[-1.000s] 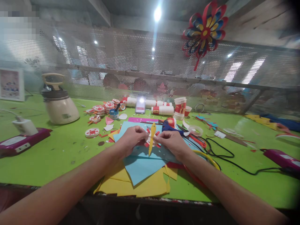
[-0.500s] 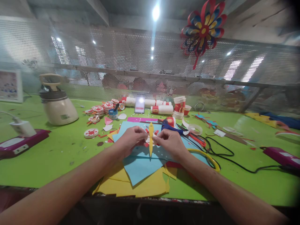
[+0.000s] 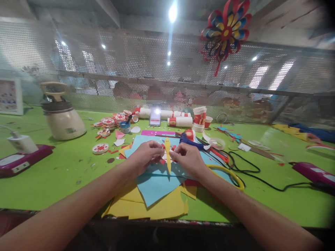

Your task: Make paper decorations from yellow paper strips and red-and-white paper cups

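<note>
A narrow yellow paper cut-out (image 3: 168,160), pointed at its lower end and with small dark dots near the top, stands upright between my hands. My left hand (image 3: 146,155) pinches at its left side, beside small red-and-white pieces. From the right, my right hand (image 3: 190,157) closes thumb and finger at the cut-out's edge. Exactly which layer each fingertip grips is partly hidden. Under my hands lie light blue paper sheets (image 3: 154,190), with yellow paper sheets (image 3: 146,209) nearer the table's front edge.
Beyond my right hand are a blue-handled tool (image 3: 191,141), a tape roll (image 3: 217,143) and a yellow loop (image 3: 237,179). Paper cups (image 3: 199,118) and a phone (image 3: 155,116) stand at the back. Left are a blue jar (image 3: 125,127), red-white discs (image 3: 100,149) and a spray bottle (image 3: 64,120).
The yellow cut-out has tilted slightly, its top leaning left and its lower tip moving a little right. Both hands stay in nearly the same place; the whole view has shifted slightly.
</note>
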{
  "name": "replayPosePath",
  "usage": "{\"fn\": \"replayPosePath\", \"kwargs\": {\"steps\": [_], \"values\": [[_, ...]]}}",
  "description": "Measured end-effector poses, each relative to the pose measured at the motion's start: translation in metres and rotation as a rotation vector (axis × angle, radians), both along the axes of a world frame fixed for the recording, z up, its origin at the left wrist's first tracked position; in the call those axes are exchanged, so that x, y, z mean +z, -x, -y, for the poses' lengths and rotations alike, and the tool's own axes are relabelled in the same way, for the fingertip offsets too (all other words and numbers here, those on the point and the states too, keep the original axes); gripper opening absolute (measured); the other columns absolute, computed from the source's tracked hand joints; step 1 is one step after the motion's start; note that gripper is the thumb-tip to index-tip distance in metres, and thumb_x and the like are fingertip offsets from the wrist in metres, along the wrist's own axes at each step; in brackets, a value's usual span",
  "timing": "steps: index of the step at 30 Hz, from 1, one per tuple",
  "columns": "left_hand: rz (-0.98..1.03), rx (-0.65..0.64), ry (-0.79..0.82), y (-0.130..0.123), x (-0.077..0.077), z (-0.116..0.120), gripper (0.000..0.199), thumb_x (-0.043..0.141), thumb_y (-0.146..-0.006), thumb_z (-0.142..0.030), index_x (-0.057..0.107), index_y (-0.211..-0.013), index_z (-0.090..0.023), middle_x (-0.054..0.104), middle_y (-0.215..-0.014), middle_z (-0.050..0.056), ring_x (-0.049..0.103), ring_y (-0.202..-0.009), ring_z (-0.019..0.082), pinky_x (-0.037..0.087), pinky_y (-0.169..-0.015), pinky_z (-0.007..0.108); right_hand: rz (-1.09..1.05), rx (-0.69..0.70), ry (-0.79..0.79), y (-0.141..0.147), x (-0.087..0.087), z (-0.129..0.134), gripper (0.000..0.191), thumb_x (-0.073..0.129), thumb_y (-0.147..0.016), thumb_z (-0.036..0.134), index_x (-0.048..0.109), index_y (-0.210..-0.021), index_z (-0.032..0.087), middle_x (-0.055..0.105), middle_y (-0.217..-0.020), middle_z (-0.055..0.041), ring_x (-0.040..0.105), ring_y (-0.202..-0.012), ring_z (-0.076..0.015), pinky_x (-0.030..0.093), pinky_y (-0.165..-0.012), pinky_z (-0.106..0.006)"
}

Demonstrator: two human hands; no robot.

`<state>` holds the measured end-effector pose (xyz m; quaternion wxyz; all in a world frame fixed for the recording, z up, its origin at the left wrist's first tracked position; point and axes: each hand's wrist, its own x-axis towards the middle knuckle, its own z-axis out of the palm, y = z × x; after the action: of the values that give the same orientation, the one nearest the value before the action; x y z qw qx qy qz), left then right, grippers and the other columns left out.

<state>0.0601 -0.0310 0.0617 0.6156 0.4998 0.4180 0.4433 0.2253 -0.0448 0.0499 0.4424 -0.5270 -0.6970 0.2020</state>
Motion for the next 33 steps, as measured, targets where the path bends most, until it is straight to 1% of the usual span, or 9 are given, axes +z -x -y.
{"fn": "replayPosePath", "kwargs": {"steps": [3, 8, 16, 20, 29, 33], "values": [[0.012, -0.005, -0.003, 0.0003, -0.001, -0.0014, 0.023, 0.066, -0.061, -0.005, 0.05, -0.074, -0.016, 0.057, -0.063, -0.001, 0.052, -0.052, 0.008, 0.043, -0.05, 0.021, 0.029, -0.019, -0.026, 0.0017, 0.0001, 0.0013, 0.018, 0.059, -0.071, 0.023, 0.05, -0.056, 0.019, 0.056, -0.053, 0.0018, 0.046, -0.051, -0.0125, 0.034, -0.049, -0.024], [0.018, -0.014, 0.01, 0.0012, -0.002, -0.001, 0.029, 0.066, -0.06, -0.004, 0.049, -0.08, -0.016, 0.055, -0.059, -0.002, 0.052, -0.053, 0.01, 0.046, -0.051, 0.023, 0.073, -0.024, -0.062, 0.0036, 0.0006, 0.0034, 0.016, 0.057, -0.07, 0.02, 0.049, -0.056, 0.019, 0.054, -0.052, 0.0031, 0.046, -0.05, -0.0121, 0.033, -0.05, -0.024], [0.0, 0.016, 0.012, -0.0004, -0.002, -0.0005, 0.035, 0.063, -0.059, -0.001, 0.048, -0.085, -0.018, 0.056, -0.06, -0.003, 0.053, -0.051, 0.009, 0.045, -0.05, 0.021, 0.088, -0.012, -0.07, 0.0047, -0.0012, 0.0035, 0.014, 0.056, -0.071, 0.019, 0.05, -0.058, 0.019, 0.056, -0.053, 0.0021, 0.048, -0.051, -0.0125, 0.034, -0.051, -0.023], [-0.001, 0.018, 0.005, -0.0008, -0.0022, -0.0012, 0.034, 0.063, -0.059, 0.0, 0.049, -0.085, -0.017, 0.056, -0.06, -0.003, 0.053, -0.05, 0.009, 0.045, -0.049, 0.021, 0.089, -0.008, -0.07, 0.0048, -0.0016, 0.0043, 0.016, 0.057, -0.071, 0.019, 0.049, -0.056, 0.019, 0.056, -0.053, 0.0022, 0.048, -0.051, -0.0123, 0.034, -0.051, -0.023], [0.022, -0.005, -0.021, 0.0033, -0.0059, -0.0044, 0.034, 0.065, -0.059, -0.003, 0.05, -0.086, -0.018, 0.058, -0.063, -0.002, 0.055, -0.051, 0.01, 0.044, -0.048, 0.021, 0.045, 0.017, -0.065, 0.0022, 0.002, 0.0041, 0.015, 0.06, -0.071, 0.023, 0.05, -0.061, 0.019, 0.052, -0.052, 0.0035, 0.044, -0.05, -0.0116, 0.033, -0.049, -0.023], [0.03, -0.004, -0.025, 0.0058, -0.0059, -0.0061, 0.035, 0.064, -0.058, -0.002, 0.05, -0.086, -0.018, 0.058, -0.063, -0.001, 0.055, -0.051, 0.01, 0.044, -0.047, 0.02, 0.007, 0.018, -0.075, -0.0001, 0.0059, 0.0038, 0.017, 0.061, -0.073, 0.028, 0.051, -0.064, 0.019, 0.05, -0.055, 0.0039, 0.042, -0.05, -0.0109, 0.033, -0.048, -0.023]]}}
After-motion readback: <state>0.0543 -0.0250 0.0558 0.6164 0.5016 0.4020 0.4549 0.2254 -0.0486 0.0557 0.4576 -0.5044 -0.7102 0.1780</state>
